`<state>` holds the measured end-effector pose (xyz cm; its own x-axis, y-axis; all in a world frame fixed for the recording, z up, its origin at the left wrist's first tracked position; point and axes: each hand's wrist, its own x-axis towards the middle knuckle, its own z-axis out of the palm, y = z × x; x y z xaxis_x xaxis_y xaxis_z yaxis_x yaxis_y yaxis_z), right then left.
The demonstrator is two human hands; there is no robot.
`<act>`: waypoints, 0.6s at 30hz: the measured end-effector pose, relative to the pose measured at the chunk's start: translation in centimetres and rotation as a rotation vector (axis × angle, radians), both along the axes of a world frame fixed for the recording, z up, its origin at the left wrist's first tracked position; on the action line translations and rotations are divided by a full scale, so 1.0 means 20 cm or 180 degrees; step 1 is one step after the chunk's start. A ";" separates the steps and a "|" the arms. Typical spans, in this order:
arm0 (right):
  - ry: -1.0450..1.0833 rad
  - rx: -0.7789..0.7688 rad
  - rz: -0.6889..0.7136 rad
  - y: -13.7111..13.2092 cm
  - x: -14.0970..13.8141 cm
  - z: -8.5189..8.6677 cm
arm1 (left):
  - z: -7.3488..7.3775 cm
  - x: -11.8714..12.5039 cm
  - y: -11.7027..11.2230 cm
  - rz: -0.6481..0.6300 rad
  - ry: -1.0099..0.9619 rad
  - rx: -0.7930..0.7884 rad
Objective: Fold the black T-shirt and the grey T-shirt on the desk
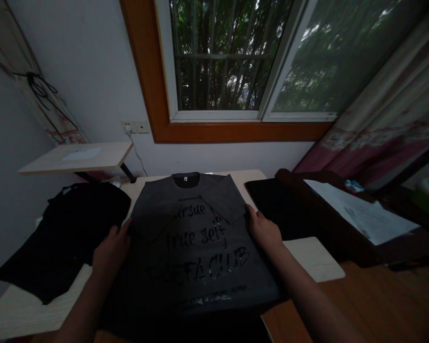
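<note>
A dark grey T-shirt (196,247) with black lettering lies flat on the light table (314,259), both sleeves folded in over the chest. My left hand (110,250) rests on the shirt's left edge, fingers curled onto the cloth near the folded sleeve. My right hand (264,231) lies on the shirt's right edge beside the other folded sleeve, fingers bent down on the fabric. Whether either hand pinches the cloth or only presses it does not show.
A black garment (67,233) lies heaped at the table's left. Another black folded cloth (275,202) lies to the right, next to a dark wooden surface with white papers (361,212). A small shelf (78,157), a window and a curtain are behind.
</note>
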<state>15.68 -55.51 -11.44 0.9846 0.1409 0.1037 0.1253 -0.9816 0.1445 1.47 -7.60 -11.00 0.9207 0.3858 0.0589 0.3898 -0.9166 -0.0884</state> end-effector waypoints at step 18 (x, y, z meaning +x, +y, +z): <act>-0.0609 0.0514 -0.0168 0.21 0.24 -0.02 | -0.12 0.44 -0.28 -0.1697 -0.0585 -0.0198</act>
